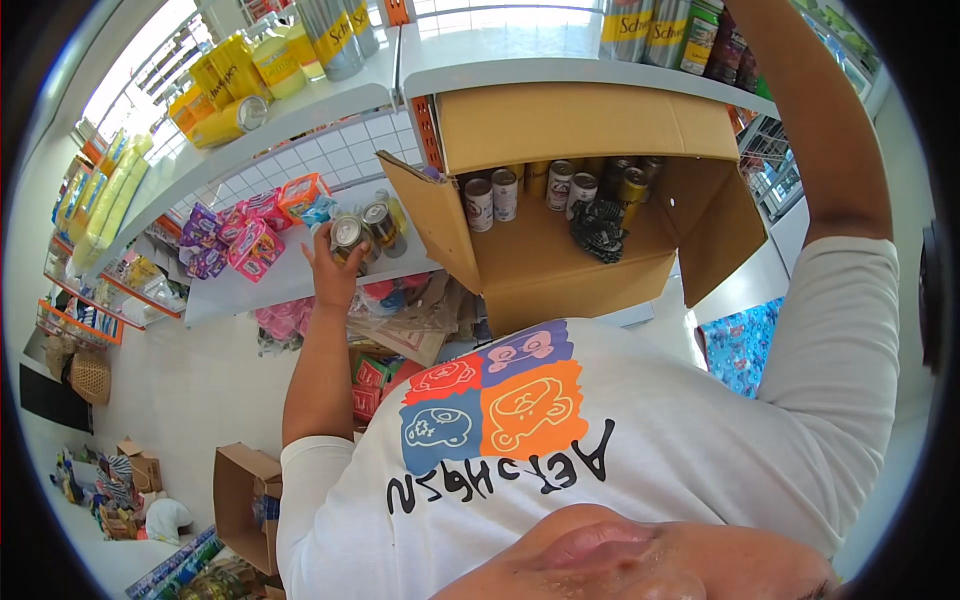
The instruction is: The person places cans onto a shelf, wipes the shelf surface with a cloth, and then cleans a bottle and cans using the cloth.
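At ten o'clock, the left hand (333, 272) grips a can (347, 233), likely rigid, best held mid-barrel; right hand's grip unseen.

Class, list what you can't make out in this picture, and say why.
All in the head view:
- Right hand: cut off by the top edge, beyond the right arm.
- Held can's label: partly behind the left hand, too small.
- Cardboard box's rearmost contents: behind front cans, in shadow.
- Pink packets' small print: too small.
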A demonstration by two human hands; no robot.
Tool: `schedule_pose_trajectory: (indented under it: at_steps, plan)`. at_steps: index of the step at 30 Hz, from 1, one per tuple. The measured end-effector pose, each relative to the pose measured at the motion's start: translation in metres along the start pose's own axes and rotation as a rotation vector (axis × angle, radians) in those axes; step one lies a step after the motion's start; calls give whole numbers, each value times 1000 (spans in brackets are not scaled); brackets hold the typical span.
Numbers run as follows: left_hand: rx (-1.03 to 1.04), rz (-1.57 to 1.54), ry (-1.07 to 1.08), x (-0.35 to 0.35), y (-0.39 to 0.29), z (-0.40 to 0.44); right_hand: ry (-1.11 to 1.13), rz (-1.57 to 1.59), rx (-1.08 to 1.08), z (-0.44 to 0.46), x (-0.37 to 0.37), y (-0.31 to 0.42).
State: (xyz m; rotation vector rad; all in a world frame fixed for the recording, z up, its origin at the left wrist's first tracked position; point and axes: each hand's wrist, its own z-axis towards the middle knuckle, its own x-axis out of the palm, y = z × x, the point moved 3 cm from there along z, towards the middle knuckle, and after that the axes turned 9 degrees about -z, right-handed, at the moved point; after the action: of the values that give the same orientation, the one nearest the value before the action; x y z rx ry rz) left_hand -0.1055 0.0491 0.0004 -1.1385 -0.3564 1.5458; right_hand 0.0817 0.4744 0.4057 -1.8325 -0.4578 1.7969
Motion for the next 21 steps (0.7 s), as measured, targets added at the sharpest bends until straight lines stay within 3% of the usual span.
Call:
schedule_pose_trajectory:
  at_steps: [1, 3, 4, 6, 8, 9, 10, 12, 13, 14, 17, 20, 21]
  plan:
    - [-7, 2, -5, 0, -3, -1, -247, -137, 3, -28, -10, 22]
    - [68, -454, -151, 1, -17, -5, -501, -276, -3, -39, -22, 41]
    - [63, -450, -164, 1, -28, -8, -626, -181, 61, -33, -30, 48]
    - [268, -694, -297, -7, -67, -17, -761, -76, 107, -23, -32, 69]
    - [298, -744, -301, -13, -112, -25, -998, 141, -354, -40, -28, 111]
    - [332, -803, -286, -16, -134, -29, -866, 267, -406, -55, -34, 139]
    - [332, -798, -295, -20, -153, -30, -903, 417, -542, -48, -15, 177]
    - [479, -329, -162, -22, -192, -33, -870, 569, -580, -58, -24, 213]
    - [481, -323, -165, -20, -206, -29, -719, 653, -669, -63, -27, 227]
    - [624, -362, -179, -18, -221, -23, -562, 733, -753, -64, -29, 236]
    - [770, -339, -189, -21, -251, -19, -463, 722, -831, -60, -35, 242]
    - [765, -304, -208, -29, -264, -18, -486, 837, -746, -60, -45, 210]
    - [748, -321, -228, -34, -264, -19, -539, 842, -623, -68, -55, 185]
